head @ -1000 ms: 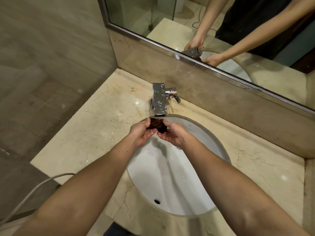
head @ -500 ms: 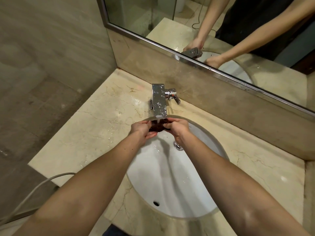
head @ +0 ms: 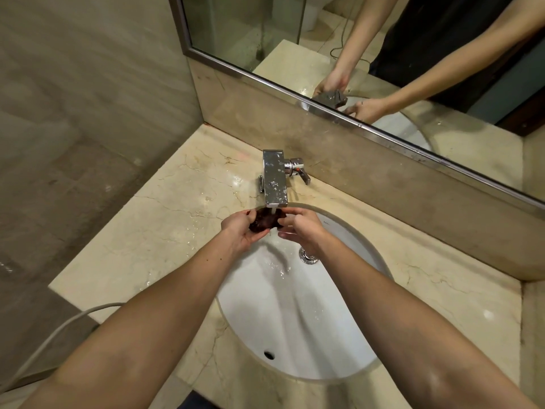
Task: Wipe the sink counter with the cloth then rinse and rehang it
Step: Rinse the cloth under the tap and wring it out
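Note:
A dark brown cloth (head: 265, 221), bunched small and wet, is held under the chrome faucet's spout (head: 274, 184). My left hand (head: 240, 231) grips its left side and my right hand (head: 298, 227) pinches its right side. Water runs from the spout onto the cloth and falls into the white oval sink (head: 295, 320). The beige marble counter (head: 165, 231) around the sink is wet, with drops near the faucet. Most of the cloth is hidden between my fingers.
The faucet lever (head: 302, 174) sticks out to the right of the spout. A chrome drain (head: 308, 256) sits in the basin below my right wrist. A mirror (head: 383, 54) runs along the back wall. A grey cable (head: 59, 329) hangs off the counter's left edge.
Both hands have moved the cloth up and closer under the spout. My right hand has shifted off the drain, which now shows.

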